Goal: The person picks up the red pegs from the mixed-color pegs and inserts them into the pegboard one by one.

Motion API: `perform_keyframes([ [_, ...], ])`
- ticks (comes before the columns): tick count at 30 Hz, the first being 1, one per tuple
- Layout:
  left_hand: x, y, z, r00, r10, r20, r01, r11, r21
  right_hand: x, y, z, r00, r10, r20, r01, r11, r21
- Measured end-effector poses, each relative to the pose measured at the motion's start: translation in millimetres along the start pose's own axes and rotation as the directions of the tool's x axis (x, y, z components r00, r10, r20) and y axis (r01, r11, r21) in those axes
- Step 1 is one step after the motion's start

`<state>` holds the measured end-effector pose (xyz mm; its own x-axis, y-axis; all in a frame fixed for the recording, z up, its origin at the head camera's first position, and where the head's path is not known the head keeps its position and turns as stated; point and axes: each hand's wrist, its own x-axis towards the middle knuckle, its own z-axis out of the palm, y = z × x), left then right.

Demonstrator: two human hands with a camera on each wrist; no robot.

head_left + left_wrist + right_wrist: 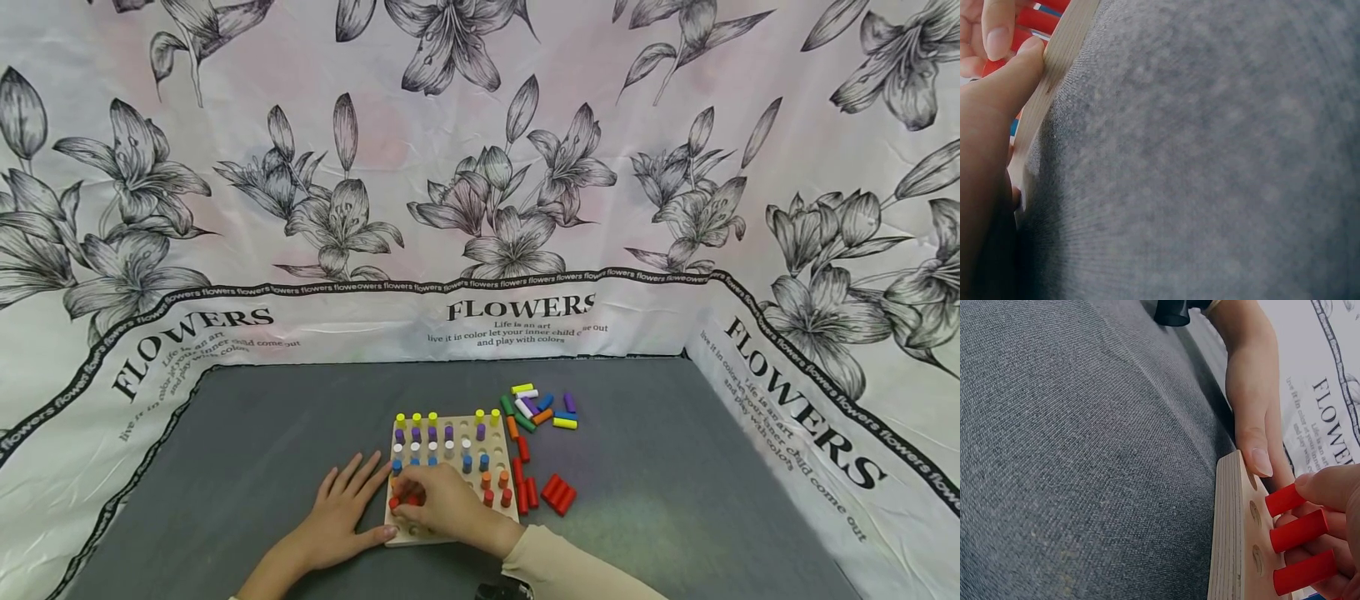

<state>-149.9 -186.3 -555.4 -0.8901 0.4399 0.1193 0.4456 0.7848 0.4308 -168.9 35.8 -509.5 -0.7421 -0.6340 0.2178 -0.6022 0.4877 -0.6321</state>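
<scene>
A wooden pegboard point(420, 537) lies on the grey cloth, with rows of yellow, purple, white, blue, orange and red pegs standing in it. My right hand point(453, 500) reaches over the board's near part and pinches a red peg point(1285, 499) at the left end of the red row. Two more red pegs point(1299, 531) stand beside that one in the right wrist view. Spread flat on the cloth, my left hand point(341, 512) touches the board's near left corner with its thumb. The right hand covers part of the orange and red rows in the head view.
Loose red pegs point(558, 494) lie right of the board. Farther back is a mixed pile of pegs, including a yellow peg point(565, 423) and a purple peg point(569, 402). Flower-printed cloth point(517, 321) walls the back and sides of the table.
</scene>
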Motion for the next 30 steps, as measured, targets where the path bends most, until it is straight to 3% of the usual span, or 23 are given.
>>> perform_keyframes([
  [5,-0.4,3.8,-2.7,1.000,-0.012,0.017,0.012,1.000,-0.006,-1.5,-1.1,-1.1,1.000,0.005,-0.003,-0.005,1.000,0.025],
  [13,-2.2,3.8,-2.7,0.999,0.030,-0.041,-0.031,0.999,-0.027,-2.2,-3.2,-5.3,1.000,0.012,-0.005,-0.012,0.998,0.060],
  [21,-1.5,10.0,-10.1,0.999,-0.031,0.045,0.031,0.999,-0.006,-3.5,-3.1,-15.3,1.000,0.015,-0.011,-0.014,0.996,0.084],
  [30,-1.1,8.3,-8.4,0.999,-0.032,0.042,0.032,0.999,0.005,-6.7,-4.2,-31.5,1.000,0.008,-0.018,-0.006,0.990,0.138],
])
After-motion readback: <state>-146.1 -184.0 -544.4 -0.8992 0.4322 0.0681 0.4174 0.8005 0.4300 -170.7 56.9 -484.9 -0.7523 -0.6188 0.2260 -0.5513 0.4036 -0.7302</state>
